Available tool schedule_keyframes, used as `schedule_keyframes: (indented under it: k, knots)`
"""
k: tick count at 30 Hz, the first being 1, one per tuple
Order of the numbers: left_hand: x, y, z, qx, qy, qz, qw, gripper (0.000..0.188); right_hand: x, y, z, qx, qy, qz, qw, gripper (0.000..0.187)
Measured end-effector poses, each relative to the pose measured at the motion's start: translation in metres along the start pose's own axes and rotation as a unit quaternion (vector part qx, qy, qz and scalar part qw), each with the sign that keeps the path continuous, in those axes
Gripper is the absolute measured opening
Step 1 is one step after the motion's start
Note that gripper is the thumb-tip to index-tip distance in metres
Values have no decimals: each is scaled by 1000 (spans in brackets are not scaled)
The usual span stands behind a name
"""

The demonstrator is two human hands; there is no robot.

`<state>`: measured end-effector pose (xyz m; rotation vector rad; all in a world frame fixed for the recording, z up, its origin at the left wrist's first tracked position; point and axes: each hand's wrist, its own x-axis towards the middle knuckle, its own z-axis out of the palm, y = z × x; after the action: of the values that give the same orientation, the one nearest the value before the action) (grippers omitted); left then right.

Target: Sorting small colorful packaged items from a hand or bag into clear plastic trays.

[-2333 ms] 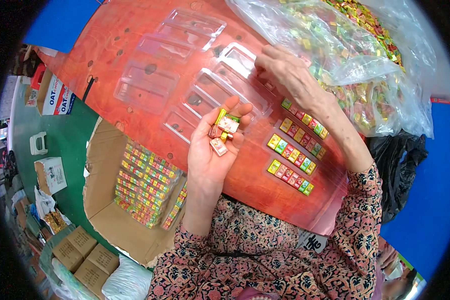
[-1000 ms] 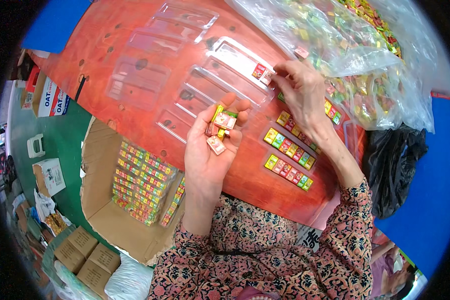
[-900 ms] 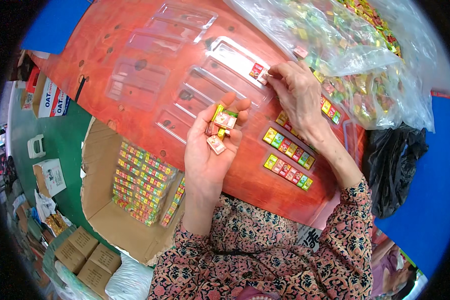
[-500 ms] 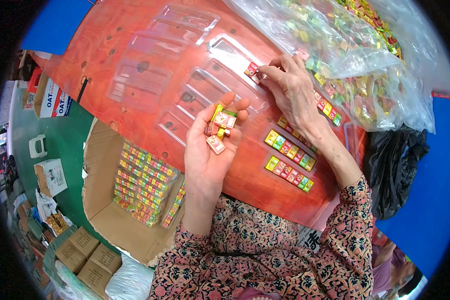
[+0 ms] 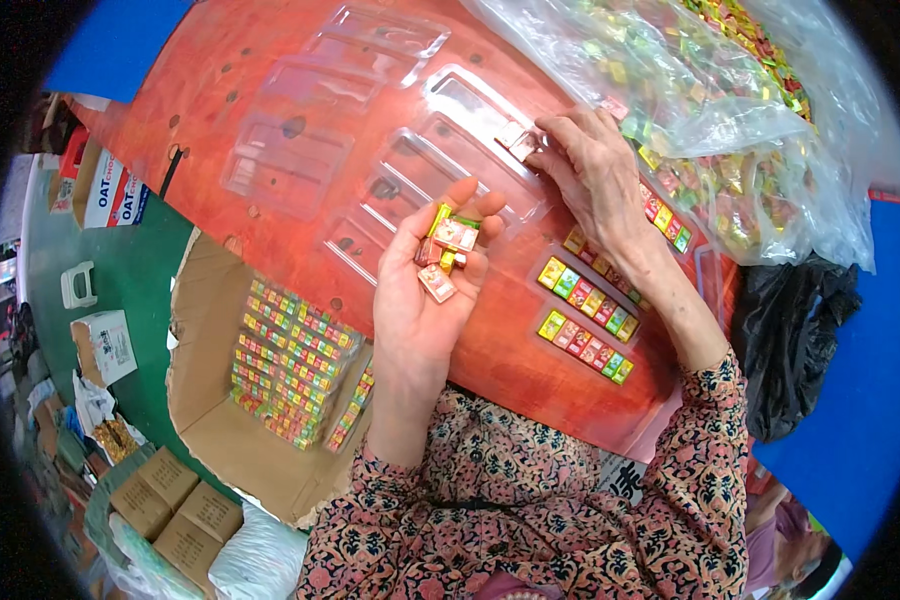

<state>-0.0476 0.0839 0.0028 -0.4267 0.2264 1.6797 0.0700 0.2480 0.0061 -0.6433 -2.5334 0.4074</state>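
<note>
My left hand [image 5: 410, 300] is palm up, its fingers curled around several small wrapped candies [image 5: 455, 235] in pink, yellow and green. My right hand [image 5: 600, 175] reaches over a clear plastic tray [image 5: 460, 85], thumb and fingertips closed about a small wrapped candy [image 5: 522, 145] at the tray's near end. Under and beside my right forearm lie narrow trays filled with rows of coloured candies; one filled tray [image 5: 585, 347] is nearest me and another filled tray [image 5: 588, 300] sits just beyond it. My right hand partly hides further filled trays.
Clear trays with nothing in them [image 5: 285, 165] spread over the red table [image 5: 240, 40]. A large clear bag of candies [image 5: 710, 130] lies at the far right, with a black plastic bag [image 5: 790, 340] below. At left, an open cardboard box [image 5: 205, 400] holds stacked filled trays.
The view has shifted slightly. My right fingers have moved a little at the tray's end, and the candy there now shows a paler, shinier face. My left hand keeps its candies.
</note>
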Motion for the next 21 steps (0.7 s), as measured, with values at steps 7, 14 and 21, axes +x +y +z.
schedule_keyframes:
  k: [7,14,21]
  knots:
    - [-2,-4,1,50,-42,-2,998,43,3,-4,-1,-24,-11,55,998,14]
    - [-4,-12,11,53,-44,8,998,46,-3,-20,-9,60,58,-9,996,14]
    - [0,-19,13,16,21,41,999,44,-13,-59,-20,143,-65,-24,987,20]
